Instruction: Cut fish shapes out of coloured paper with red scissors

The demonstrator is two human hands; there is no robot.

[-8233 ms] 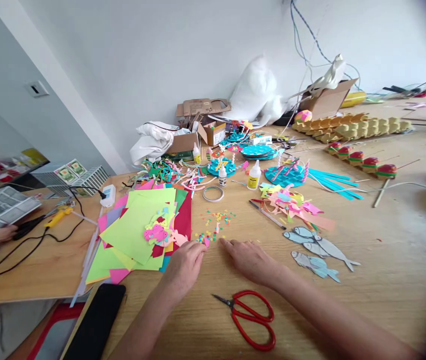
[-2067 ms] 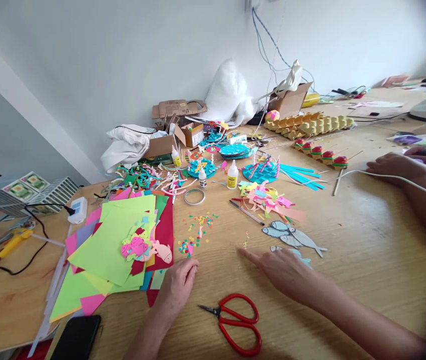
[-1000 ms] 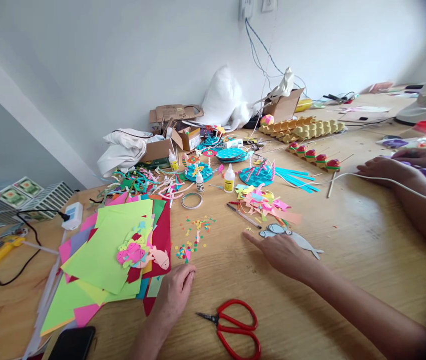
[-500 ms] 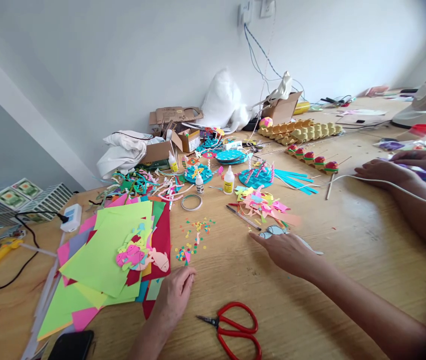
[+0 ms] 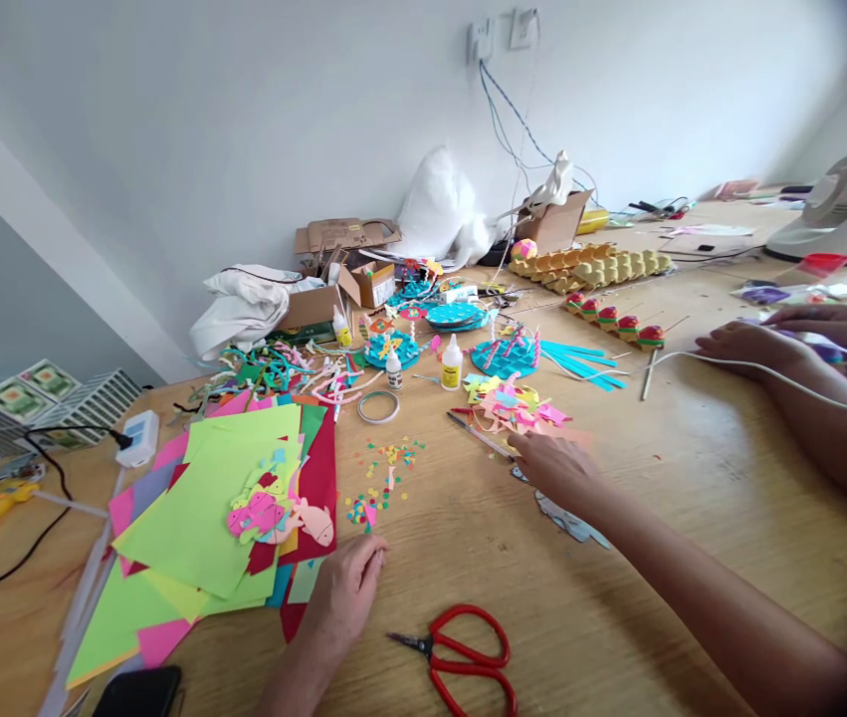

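Observation:
My left hand (image 5: 348, 588) rests on the table in a loose fist beside the coloured paper sheets (image 5: 206, 498); anything inside it is hidden. My right hand (image 5: 553, 466) stretches palm down, index finger extended, at the near end of a pen (image 5: 479, 436) and the pile of paper scraps (image 5: 517, 401). Pale blue paper fish (image 5: 572, 520) lie under and just in front of that hand, partly covered by it. Red-handled scissors (image 5: 460, 652) lie in front of me. Pink and green paper fish (image 5: 263, 510) are heaped on the sheets.
Tiny confetti pieces (image 5: 370, 508), a roll of tape (image 5: 378, 406) and glue bottles (image 5: 451, 363) are in the middle. Blue decorated discs (image 5: 505, 357) and egg cartons (image 5: 594, 267) stand behind. A co-worker's hands (image 5: 751, 349) and a white cord (image 5: 773, 370) are at the right.
My right hand has moved away from me, off the pale blue fish towards the pen and scraps, uncovering more of the fish. The left hand has stayed in place.

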